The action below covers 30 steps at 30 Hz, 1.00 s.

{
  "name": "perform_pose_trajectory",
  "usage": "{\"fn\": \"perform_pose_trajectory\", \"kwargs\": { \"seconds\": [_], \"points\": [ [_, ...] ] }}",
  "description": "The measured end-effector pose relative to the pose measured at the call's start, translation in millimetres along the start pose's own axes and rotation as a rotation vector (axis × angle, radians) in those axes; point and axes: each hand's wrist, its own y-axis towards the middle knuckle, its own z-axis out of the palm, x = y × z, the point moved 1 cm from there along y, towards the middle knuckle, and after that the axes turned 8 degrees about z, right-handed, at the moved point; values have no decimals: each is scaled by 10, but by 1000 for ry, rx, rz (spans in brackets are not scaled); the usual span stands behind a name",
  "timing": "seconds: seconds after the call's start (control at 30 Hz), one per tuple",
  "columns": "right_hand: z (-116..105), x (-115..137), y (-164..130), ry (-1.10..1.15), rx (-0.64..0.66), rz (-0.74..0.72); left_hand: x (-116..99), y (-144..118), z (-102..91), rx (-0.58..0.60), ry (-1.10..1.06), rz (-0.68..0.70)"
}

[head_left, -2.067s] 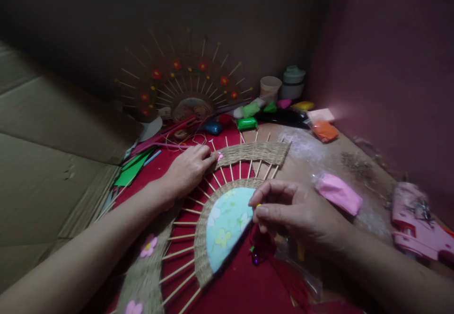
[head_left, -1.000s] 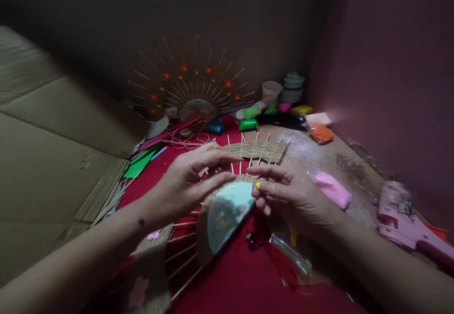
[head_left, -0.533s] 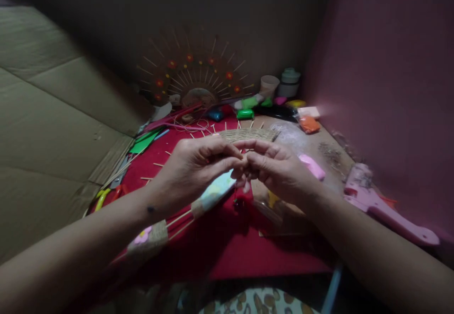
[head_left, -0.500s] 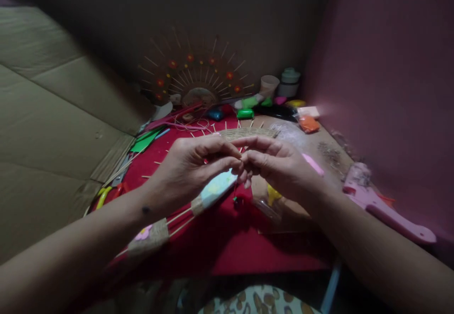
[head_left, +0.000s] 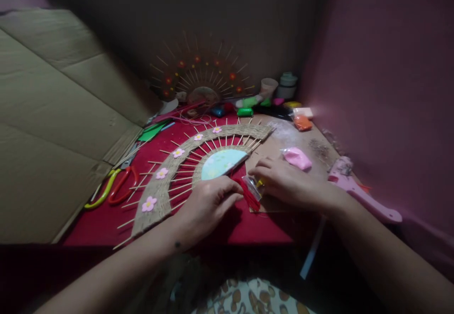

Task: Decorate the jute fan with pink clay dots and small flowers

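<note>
A half-round fan craft (head_left: 166,181) lies flat on the red cloth (head_left: 227,229). It has a woven jute arc, thin wooden sticks, several pink flowers and a pale blue centre (head_left: 222,162). My left hand (head_left: 209,205) rests curled just below that centre, its thumb beside a red strip of clay. My right hand (head_left: 287,184) lies palm down to the right, its fingertips on a small clear plastic bag (head_left: 253,188) with red and yellow clay in it. Whether the left hand grips anything is hidden by its fingers.
Scissors (head_left: 113,188) lie left of the fan by a cardboard sheet (head_left: 53,115). A pink glue gun (head_left: 358,191) and pink clay (head_left: 298,158) are on the right. At the back stand a second fan (head_left: 204,77), a cup (head_left: 267,87) and coloured clay packs (head_left: 244,112).
My hands, joined above the fan half a second ago, have parted and dropped to the table. The fan, tilted up before, now lies flat, and the view has pulled back.
</note>
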Motion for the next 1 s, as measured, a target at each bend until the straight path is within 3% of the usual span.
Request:
{"fn": "perform_pose_trajectory", "kwargs": {
  "seconds": [0.27,0.47,0.67,0.87,1.0],
  "points": [
    [62,5,-25,330,-116,-52,30,3,81,-184,-101,-24],
    [107,2,-25,313,-183,-81,10,27,91,-225,-110,32],
    [106,50,-48,276,-247,-85,30,72,131,-266,22,-5],
    [102,87,-57,303,-292,-74,-23,140,179,-250,-199,-135],
    [101,84,-70,367,-283,-52,-44,121,243,-277,-49,-12]
  ]
}}
